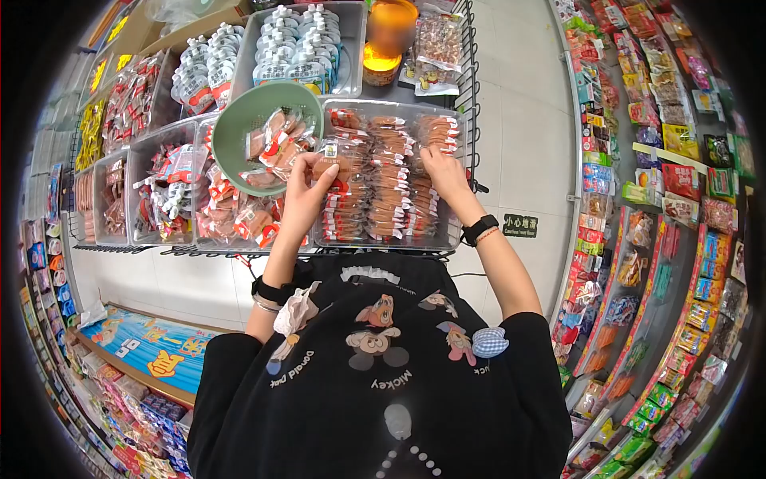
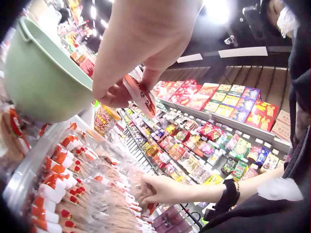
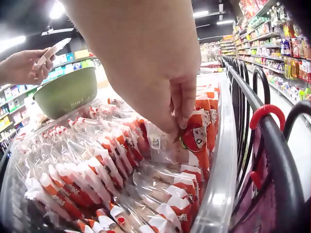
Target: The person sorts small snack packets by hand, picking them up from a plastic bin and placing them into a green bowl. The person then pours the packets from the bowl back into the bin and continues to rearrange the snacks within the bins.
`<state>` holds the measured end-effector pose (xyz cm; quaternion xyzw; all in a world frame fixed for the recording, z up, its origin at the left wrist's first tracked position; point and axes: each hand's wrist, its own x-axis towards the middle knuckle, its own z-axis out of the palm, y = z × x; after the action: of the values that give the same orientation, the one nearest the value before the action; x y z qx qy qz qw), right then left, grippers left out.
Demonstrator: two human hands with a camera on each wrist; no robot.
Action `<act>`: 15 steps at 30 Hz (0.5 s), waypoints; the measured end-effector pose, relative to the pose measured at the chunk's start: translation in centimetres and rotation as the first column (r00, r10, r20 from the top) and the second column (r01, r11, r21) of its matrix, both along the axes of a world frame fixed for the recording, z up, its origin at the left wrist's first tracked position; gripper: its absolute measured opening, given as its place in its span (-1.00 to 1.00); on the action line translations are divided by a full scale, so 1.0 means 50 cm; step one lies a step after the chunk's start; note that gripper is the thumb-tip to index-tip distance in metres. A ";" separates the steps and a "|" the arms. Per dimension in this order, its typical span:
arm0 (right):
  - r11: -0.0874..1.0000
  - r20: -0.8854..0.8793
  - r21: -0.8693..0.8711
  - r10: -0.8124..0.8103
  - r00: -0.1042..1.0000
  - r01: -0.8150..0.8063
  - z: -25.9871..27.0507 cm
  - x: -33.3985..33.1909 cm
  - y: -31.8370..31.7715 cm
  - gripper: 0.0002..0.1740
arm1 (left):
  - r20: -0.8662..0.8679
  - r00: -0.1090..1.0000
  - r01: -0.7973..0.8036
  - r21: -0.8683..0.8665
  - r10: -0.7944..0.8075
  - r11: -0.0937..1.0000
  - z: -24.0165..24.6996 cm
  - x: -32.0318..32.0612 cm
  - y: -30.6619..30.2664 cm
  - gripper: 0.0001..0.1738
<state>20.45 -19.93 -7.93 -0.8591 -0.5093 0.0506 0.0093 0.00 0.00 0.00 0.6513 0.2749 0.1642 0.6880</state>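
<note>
My left hand pinches a flat, clear-wrapped snack packet with a brown filling and red print, above the left side of a clear plastic bin. Upright rows of similar packets fill this bin. At its right-hand row, my right hand reaches in, thumb and fingertips pinching the edge of a red-and-white packet. Just left of my left hand, a green plastic basket stands tilted over the bins, with loose packets of the same sort inside.
Neighbouring bins hold more packets and spouted pouches. An orange-lidded jar and bagged snacks sit behind. A black wire rack edge runs along the right side, beyond it a tiled aisle and stocked shelves.
</note>
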 end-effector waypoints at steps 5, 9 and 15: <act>0.989 -0.069 0.146 -0.005 0.998 0.015 0.005 -0.006 -0.019 -0.81 | -0.004 1.000 -0.006 -0.053 0.005 0.999 -0.006 0.000 -0.001 -0.74; 0.964 -0.111 0.266 0.014 0.994 0.016 0.048 -0.007 -0.015 -0.88 | 0.070 0.998 0.009 -0.169 0.003 0.986 0.014 0.010 -0.004 -0.73; 0.832 -0.758 0.405 0.075 0.648 0.378 0.211 -0.066 0.061 -0.73 | 0.081 0.993 0.102 -0.213 -0.087 0.972 0.034 0.030 -0.023 -0.67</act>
<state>17.13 -16.87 2.62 -0.7642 -0.3750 0.2551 0.4585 1.52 -1.13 1.68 0.5783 0.2352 0.1232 0.7714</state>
